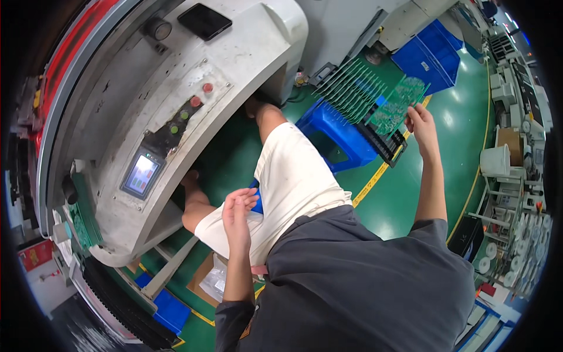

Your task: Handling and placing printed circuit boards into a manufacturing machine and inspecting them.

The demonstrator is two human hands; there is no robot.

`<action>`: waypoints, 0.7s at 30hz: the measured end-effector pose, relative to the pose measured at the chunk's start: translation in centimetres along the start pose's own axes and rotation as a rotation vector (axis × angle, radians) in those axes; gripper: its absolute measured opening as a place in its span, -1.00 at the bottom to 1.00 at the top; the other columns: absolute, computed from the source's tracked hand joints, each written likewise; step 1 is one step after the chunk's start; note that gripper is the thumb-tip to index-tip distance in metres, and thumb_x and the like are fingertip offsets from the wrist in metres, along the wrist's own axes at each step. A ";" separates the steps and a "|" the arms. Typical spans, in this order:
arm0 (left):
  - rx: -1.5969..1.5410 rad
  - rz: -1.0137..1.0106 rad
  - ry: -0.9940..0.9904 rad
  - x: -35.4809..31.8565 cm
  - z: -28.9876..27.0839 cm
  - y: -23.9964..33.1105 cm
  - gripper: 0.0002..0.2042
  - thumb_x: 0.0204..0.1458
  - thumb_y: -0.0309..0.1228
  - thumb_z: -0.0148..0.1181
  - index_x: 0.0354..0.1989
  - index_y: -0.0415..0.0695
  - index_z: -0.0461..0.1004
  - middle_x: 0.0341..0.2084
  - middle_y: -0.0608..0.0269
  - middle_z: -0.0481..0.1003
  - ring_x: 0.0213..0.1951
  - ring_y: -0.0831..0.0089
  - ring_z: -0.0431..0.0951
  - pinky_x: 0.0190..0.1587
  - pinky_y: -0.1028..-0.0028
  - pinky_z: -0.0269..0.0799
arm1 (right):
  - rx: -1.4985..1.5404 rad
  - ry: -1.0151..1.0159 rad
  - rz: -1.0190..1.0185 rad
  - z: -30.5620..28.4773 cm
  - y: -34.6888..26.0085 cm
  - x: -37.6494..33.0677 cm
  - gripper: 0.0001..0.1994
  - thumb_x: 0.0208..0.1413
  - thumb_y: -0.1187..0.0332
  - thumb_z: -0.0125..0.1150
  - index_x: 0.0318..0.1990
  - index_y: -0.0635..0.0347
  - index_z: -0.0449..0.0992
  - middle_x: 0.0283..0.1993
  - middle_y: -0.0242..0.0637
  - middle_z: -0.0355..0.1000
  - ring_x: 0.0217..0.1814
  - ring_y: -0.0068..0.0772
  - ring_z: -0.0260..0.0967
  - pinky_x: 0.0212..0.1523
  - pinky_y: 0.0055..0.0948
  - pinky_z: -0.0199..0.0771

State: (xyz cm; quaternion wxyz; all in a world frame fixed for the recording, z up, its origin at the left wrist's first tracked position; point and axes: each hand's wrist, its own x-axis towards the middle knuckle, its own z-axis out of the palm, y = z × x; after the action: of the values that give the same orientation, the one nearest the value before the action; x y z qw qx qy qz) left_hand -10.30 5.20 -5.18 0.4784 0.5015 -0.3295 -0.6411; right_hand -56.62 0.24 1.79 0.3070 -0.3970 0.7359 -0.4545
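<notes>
Several green boards (87, 220) stand on edge at the far left, against the machine's pale housing (252, 35). On its sloping panel a screen (142, 173) glows below red and green buttons (184, 115), and a dark phone (204, 22) lies higher up. Over the seated person's thigh hangs the left hand (237, 214), fingers loosely curled and a little apart, with nothing in them that I can see.

Further right is a blue stool (335, 132); a black rack (389, 148) sits on it or just above it, I can't tell which. A row of boards (352, 88) stands edge-up there, slim gaps between. At the row's right end is a circuit board (394, 110), its face turned toward me, with the right hand (417, 120) pinching its right edge between thumb and fingers.

I'd judge the step to be handling that single board at the rack; whether it's going in or coming out, I can't say. Either way, the move calls for an edge grip and a straight path clear of its neighbours. Past it lies a blue crate (431, 61).
</notes>
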 end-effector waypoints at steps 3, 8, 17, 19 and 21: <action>0.008 0.019 -0.017 0.2 0.2 0.3 -0.73 0.26 -0.32 -0.17 -0.09 -0.27 0.35 -0.18 0.08 0.49 -0.20 0.47 0.51 -0.07 0.53 0.40 | -0.180 0.019 0.189 -1.7 4.7 1.3 -0.84 0.19 0.34 -0.01 -0.37 0.20 0.39 -0.58 -0.47 0.28 -0.62 -0.68 0.14 -0.58 -0.63 0.13; 0.032 0.014 -0.059 0.0 0.4 -0.1 -0.72 0.26 -0.30 -0.16 -0.08 -0.26 0.35 -0.16 0.10 0.48 -0.18 0.48 0.50 -0.07 0.54 0.40 | -0.082 -0.096 0.279 0.1 11.3 4.2 -0.82 0.18 0.34 -0.03 -0.42 0.21 0.37 -0.57 -0.43 0.31 -0.63 -0.64 0.15 -0.58 -0.60 0.15; 0.090 -0.068 0.007 -1.5 -1.7 -1.6 -0.71 0.26 -0.27 -0.15 -0.06 -0.24 0.36 -0.15 0.12 0.48 -0.16 0.49 0.49 -0.07 0.54 0.39 | -0.102 -0.152 0.319 3.4 14.5 7.5 -0.81 0.18 0.33 -0.04 -0.43 0.21 0.37 -0.57 -0.42 0.32 -0.62 -0.61 0.19 -0.58 -0.58 0.19; 0.071 -0.073 0.016 -1.6 -1.7 -1.8 -0.71 0.26 -0.26 -0.14 -0.06 -0.23 0.36 -0.15 0.13 0.48 -0.16 0.49 0.49 -0.07 0.54 0.39 | -0.110 -0.147 0.327 3.5 14.3 7.6 -0.80 0.18 0.32 -0.04 -0.44 0.21 0.37 -0.57 -0.42 0.32 -0.61 -0.61 0.19 -0.59 -0.58 0.20; 0.063 -0.074 0.016 -1.5 -1.6 -2.0 -0.70 0.26 -0.26 -0.14 -0.06 -0.23 0.36 -0.15 0.14 0.47 -0.16 0.49 0.49 -0.07 0.54 0.38 | -0.133 -0.141 0.346 3.6 14.2 7.6 -0.79 0.18 0.32 -0.04 -0.45 0.21 0.37 -0.57 -0.41 0.33 -0.60 -0.61 0.20 -0.59 -0.57 0.20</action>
State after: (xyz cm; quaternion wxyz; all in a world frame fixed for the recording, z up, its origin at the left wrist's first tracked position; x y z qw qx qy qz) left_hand -9.30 7.33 -6.94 0.4411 0.5334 -0.3268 -0.6435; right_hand -61.80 -3.97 -13.25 0.4043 -0.3146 0.7984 -0.3163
